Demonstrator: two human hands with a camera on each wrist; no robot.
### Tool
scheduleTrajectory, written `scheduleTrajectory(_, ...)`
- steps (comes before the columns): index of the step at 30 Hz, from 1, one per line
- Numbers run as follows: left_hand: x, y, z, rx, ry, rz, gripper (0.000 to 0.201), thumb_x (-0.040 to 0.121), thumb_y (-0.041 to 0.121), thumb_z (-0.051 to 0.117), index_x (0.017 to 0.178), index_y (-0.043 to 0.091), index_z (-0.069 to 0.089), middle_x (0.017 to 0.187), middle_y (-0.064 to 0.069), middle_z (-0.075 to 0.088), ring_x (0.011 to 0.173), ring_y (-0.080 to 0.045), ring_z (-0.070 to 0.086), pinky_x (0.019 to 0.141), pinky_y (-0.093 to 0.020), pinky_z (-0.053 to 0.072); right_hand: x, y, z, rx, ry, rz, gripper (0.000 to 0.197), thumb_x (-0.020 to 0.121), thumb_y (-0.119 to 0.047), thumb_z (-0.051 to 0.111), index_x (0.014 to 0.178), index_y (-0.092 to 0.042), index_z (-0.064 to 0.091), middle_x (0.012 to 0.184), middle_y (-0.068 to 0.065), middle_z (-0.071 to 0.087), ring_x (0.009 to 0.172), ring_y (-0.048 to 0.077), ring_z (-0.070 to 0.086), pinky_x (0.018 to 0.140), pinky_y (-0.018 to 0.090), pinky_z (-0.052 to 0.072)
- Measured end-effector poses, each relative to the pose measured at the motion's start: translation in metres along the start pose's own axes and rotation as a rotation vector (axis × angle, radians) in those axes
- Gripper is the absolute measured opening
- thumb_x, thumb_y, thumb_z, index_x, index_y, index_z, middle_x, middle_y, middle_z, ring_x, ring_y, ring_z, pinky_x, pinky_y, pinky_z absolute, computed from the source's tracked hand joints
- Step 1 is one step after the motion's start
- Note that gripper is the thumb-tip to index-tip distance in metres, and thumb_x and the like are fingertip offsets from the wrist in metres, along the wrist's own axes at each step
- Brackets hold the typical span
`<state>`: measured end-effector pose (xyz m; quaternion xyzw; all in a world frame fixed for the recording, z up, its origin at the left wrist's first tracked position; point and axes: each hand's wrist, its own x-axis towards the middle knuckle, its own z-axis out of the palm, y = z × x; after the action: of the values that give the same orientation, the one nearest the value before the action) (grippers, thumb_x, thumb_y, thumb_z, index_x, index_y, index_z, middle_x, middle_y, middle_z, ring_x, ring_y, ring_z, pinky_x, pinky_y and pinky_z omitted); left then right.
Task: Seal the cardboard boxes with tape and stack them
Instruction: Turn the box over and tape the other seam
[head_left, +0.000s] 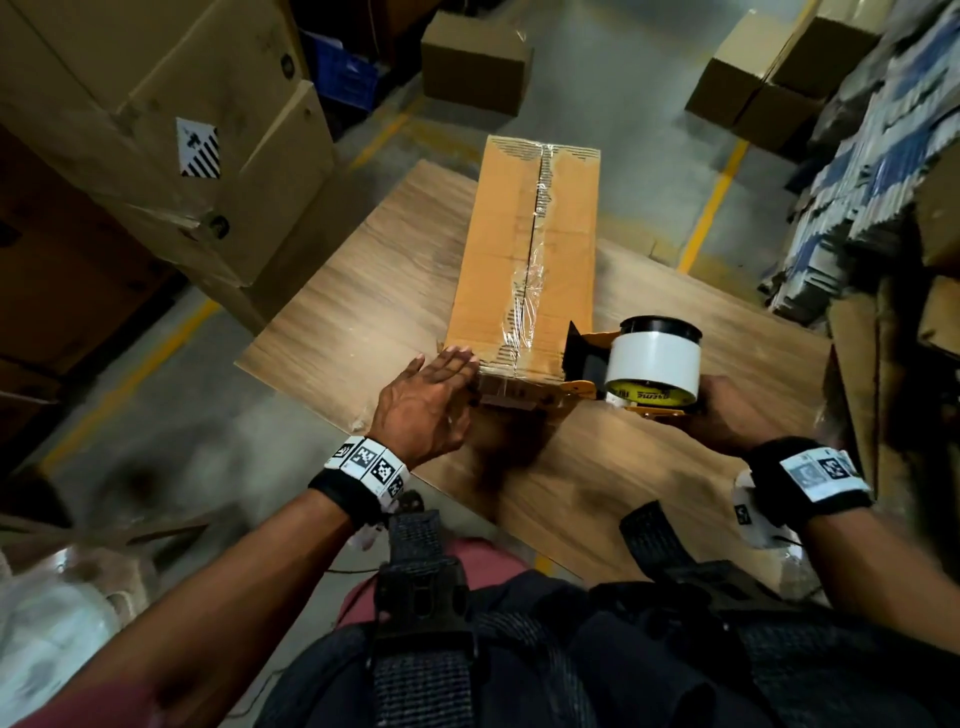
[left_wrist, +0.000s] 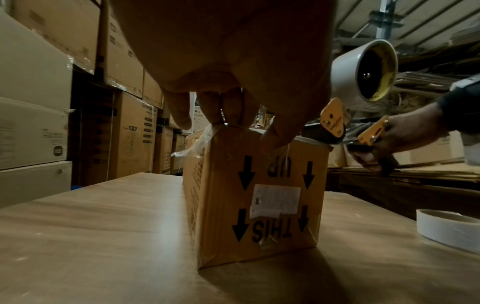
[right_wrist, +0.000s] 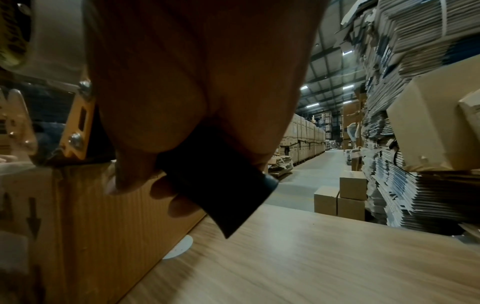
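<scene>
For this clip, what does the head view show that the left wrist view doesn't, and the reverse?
Head view only: the long brown cardboard box's top seam under wrinkled clear tape, and more boxes on the floor beyond the wooden table.

Left wrist view only: the box's end face printed upside down with THIS UP and arrows, a white label, and a spare white tape roll on the table.

Both: the left hand at the box's near top edge, and the right hand gripping the yellow tape dispenser.

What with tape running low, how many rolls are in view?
2. One roll sits on the tape dispenser in the right hand; a spare roll lies flat on the table, right of the cardboard box. More may be hidden.
</scene>
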<state>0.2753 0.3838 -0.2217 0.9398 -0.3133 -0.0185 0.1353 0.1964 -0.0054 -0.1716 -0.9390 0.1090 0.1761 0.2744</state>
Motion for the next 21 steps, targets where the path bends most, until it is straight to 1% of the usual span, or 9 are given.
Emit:
scheduleTrajectory(3, 0.004, 0.007, -0.007, -0.015, 0.009, -0.027, 0.065, 0.086, 0.042, 0.052, 0.147, 0.020, 0.058, 0.155, -0.001, 0.053, 0.147, -0.015, 0.045, 0.121, -0.050, 0.037, 0.003, 0.010, 0.006, -0.020, 0.028, -0.040, 0.030, 0.085, -0.026, 0.085, 0.106, -0.008, 0.076, 0.102, 0.013, 0.078, 0.096, 0.031, 0.072, 0.083, 0.049, 0.057)
scheduleTrajectory(5, 0.007, 0.018, -0.012, 0.044, -0.002, -0.055, 0.064, 0.088, 0.046, 0.051, 0.147, 0.020, 0.057, 0.156, -0.001, 0.052, 0.148, -0.016, 0.044, 0.123, -0.050, 0.031, 0.003, 0.010, 0.007, -0.027, 0.031, -0.048, 0.031, 0.084, -0.026, 0.085, 0.108, -0.008, 0.076, 0.104, 0.014, 0.077, 0.097, 0.032, 0.071, 0.085, 0.051, 0.057)
scheduleTrajectory(7, 0.011, 0.034, -0.014, 0.085, 0.019, 0.003, 0.065, 0.092, 0.047, 0.055, 0.150, 0.016, 0.054, 0.158, -0.006, 0.050, 0.149, -0.021, 0.043, 0.125, -0.050, 0.028, 0.005, 0.012, 0.007, -0.008, 0.035, -0.038, 0.032, 0.085, -0.024, 0.085, 0.110, -0.008, 0.075, 0.105, 0.012, 0.077, 0.096, 0.030, 0.070, 0.086, 0.048, 0.057)
scheduleTrajectory(9, 0.023, 0.054, -0.016, 0.078, -0.017, 0.131, 0.070, 0.098, 0.047, 0.055, 0.158, 0.014, 0.040, 0.166, -0.009, 0.037, 0.155, -0.023, 0.033, 0.129, -0.045, 0.021, 0.005, 0.010, 0.008, 0.027, 0.023, -0.031, 0.031, 0.085, -0.022, 0.085, 0.112, -0.009, 0.076, 0.106, 0.010, 0.076, 0.097, 0.028, 0.069, 0.089, 0.047, 0.057)
scheduleTrajectory(11, 0.039, 0.075, -0.012, 0.110, -0.154, 0.224, 0.079, 0.104, 0.053, 0.046, 0.165, 0.011, 0.019, 0.173, -0.009, 0.015, 0.160, -0.022, 0.014, 0.131, -0.040, 0.009, 0.006, 0.011, 0.008, 0.034, 0.022, -0.041, 0.031, 0.085, -0.022, 0.085, 0.112, -0.010, 0.076, 0.107, 0.011, 0.077, 0.099, 0.029, 0.069, 0.089, 0.049, 0.057)
scheduleTrajectory(14, 0.052, 0.088, 0.001, 0.195, -0.276, 0.249, 0.082, 0.107, 0.052, 0.039, 0.165, 0.007, 0.003, 0.174, -0.012, -0.001, 0.161, -0.022, -0.002, 0.130, -0.036, -0.004, 0.007, 0.017, 0.007, 0.039, 0.020, -0.045, 0.031, 0.084, -0.026, 0.086, 0.109, -0.010, 0.077, 0.105, 0.010, 0.077, 0.096, 0.029, 0.070, 0.087, 0.048, 0.057)
scheduleTrajectory(17, 0.052, 0.082, 0.009, 0.212, -0.295, 0.250, 0.082, 0.106, 0.050, 0.041, 0.166, 0.008, 0.005, 0.174, -0.012, -0.003, 0.161, -0.021, -0.005, 0.127, -0.033, -0.008, 0.010, 0.031, 0.005, 0.053, 0.041, -0.022, 0.042, 0.079, -0.049, 0.081, 0.095, -0.011, 0.073, 0.091, 0.010, 0.076, 0.086, 0.032, 0.070, 0.077, 0.051, 0.059)
scheduleTrajectory(18, 0.052, 0.080, 0.010, 0.208, -0.302, 0.258, 0.082, 0.105, 0.051, 0.042, 0.166, 0.008, 0.008, 0.174, -0.011, -0.002, 0.161, -0.021, -0.004, 0.127, -0.032, -0.008, 0.012, 0.038, 0.006, 0.060, 0.043, -0.026, 0.043, 0.078, -0.049, 0.078, 0.093, -0.009, 0.070, 0.088, 0.012, 0.075, 0.085, 0.036, 0.069, 0.074, 0.051, 0.057)
scheduleTrajectory(21, 0.051, 0.077, 0.012, 0.180, -0.269, 0.275, 0.084, 0.102, 0.054, 0.043, 0.166, 0.009, 0.011, 0.174, -0.011, 0.001, 0.161, -0.020, 0.001, 0.127, -0.031, -0.008, 0.015, 0.049, 0.002, 0.051, 0.049, -0.051, 0.029, 0.082, -0.034, 0.076, 0.090, -0.007, 0.067, 0.083, 0.013, 0.073, 0.083, 0.039, 0.070, 0.070, 0.052, 0.056)
